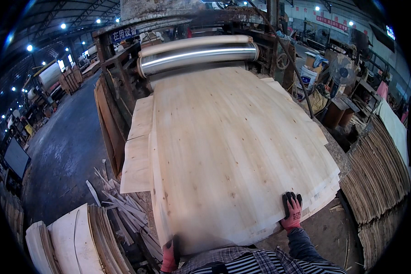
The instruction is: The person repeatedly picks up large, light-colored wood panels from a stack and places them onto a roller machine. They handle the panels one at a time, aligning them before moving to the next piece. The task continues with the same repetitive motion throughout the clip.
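Observation:
A broad pale wood veneer sheet [223,146] lies in front of me on a stack of similar sheets, dotted with small knots. Its far end reaches up to a shiny metal roller [198,58] of a machine. My right hand [292,212], in a pink glove with black fingertips, rests on top of the sheet near its right front corner, fingers spread. At the left front corner, my left hand [170,255] in a matching glove touches the sheet's edge; its fingers are mostly hidden and blurred. The sheet's near edge beside it is also blurred.
Veneer stacks stand at the lower left [71,237] and right [374,173]. Wood scraps [130,212] litter the floor on the left, beside a dark aisle [68,137]. Brown boards [107,123] lean by the machine. A fan [344,73] and a white bucket [308,76] stand at the right.

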`<state>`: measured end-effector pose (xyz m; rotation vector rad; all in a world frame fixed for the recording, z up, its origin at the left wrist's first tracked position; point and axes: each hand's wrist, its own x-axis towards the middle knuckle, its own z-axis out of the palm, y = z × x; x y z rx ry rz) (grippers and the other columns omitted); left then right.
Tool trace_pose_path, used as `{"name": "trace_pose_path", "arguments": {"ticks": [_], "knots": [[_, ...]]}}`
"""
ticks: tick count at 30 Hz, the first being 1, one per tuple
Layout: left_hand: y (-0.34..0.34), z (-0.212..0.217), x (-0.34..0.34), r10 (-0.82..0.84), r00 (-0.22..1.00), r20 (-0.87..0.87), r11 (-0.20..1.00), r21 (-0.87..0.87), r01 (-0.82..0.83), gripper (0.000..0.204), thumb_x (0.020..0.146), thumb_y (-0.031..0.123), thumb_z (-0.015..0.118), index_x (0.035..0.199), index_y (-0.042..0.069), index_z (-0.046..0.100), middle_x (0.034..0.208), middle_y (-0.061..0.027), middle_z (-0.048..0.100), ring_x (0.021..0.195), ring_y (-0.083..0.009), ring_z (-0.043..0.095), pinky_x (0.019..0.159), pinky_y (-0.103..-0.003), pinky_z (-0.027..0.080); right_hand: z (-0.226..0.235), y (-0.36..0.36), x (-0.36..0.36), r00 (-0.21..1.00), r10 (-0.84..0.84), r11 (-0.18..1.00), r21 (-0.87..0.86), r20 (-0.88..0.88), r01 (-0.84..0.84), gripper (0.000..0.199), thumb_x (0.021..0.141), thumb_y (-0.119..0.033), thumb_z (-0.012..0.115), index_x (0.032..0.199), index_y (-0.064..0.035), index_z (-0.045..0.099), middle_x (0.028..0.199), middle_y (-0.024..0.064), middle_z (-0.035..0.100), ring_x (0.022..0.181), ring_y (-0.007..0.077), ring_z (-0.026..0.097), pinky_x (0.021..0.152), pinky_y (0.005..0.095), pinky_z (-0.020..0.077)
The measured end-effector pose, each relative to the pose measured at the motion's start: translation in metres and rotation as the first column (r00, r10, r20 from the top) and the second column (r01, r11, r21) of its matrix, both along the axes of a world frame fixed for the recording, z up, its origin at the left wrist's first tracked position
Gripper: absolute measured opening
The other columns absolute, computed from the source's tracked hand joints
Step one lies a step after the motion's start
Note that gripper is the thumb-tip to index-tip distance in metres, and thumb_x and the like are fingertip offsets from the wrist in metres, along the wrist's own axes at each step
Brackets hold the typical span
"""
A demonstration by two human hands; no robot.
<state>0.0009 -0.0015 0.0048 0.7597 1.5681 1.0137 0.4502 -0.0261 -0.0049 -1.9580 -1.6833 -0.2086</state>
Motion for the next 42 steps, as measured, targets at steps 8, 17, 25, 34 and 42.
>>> {"name": "trace_pose_path", "arguments": {"ticks": [8,17,25,34,42], "knots": [[0.001,0.002,0.002,0.013,1.000,-0.006,1.000,0.000,-0.013,0.034,0.083,0.026,0.054,0.092,-0.007,0.058,0.076,-0.0038,0.060,0.065,-0.0073,0.049,0.058,-0.021,0.041,0.003,-0.002,-0.002,1.000,-0.011,1.000,-0.012,-0.016,0.011,0.060,0.051,-0.024,0.062,0.105,-0.0009,0.050,0.115,0.0198,0.043,0.109,0.0403,0.036,0.094,0.0495,0.0264],[0.000,0.011,0.006,0.014,1.000,-0.020,0.999,0.051,-0.013,0.035,0.082,0.028,0.054,0.090,-0.006,0.059,0.073,-0.0028,0.059,0.064,-0.0073,0.048,0.057,-0.022,0.041,0.002,-0.001,-0.001,1.000,-0.007,1.000,-0.012,0.002,0.007,0.062,0.050,-0.023,0.062,0.106,-0.0002,0.050,0.115,0.0205,0.043,0.110,0.0401,0.036,0.094,0.0481,0.0273],[0.001,0.016,0.009,0.029,1.000,0.002,0.999,0.044,-0.029,0.031,0.080,0.028,0.057,0.084,-0.003,0.060,0.065,0.0015,0.052,0.055,-0.0059,0.042,0.048,-0.022,0.033,0.003,-0.001,-0.002,1.000,-0.018,1.000,-0.013,-0.014,0.017,0.059,0.049,-0.022,0.062,0.102,0.0005,0.051,0.114,0.0205,0.044,0.109,0.0402,0.036,0.095,0.0488,0.0264],[0.001,0.000,0.004,0.040,0.999,-0.013,0.998,0.044,-0.040,0.033,0.080,0.031,0.057,0.080,-0.002,0.060,0.062,0.0017,0.051,0.053,-0.0060,0.040,0.046,-0.022,0.032,0.004,-0.001,-0.002,1.000,0.007,1.000,0.012,-0.005,-0.007,0.059,0.049,-0.023,0.062,0.102,0.0001,0.051,0.114,0.0205,0.044,0.109,0.0403,0.036,0.094,0.0492,0.0267],[0.002,-0.005,0.003,0.049,0.999,-0.013,0.998,0.051,-0.048,0.033,0.077,0.035,0.059,0.069,0.003,0.060,0.050,0.0051,0.042,0.042,-0.0052,0.035,0.037,-0.023,0.025,0.003,0.000,-0.002,1.000,-0.001,1.000,-0.009,-0.001,0.001,0.060,0.051,-0.025,0.062,0.103,0.0000,0.051,0.115,0.0208,0.043,0.109,0.0407,0.037,0.093,0.0484,0.0279]]}}
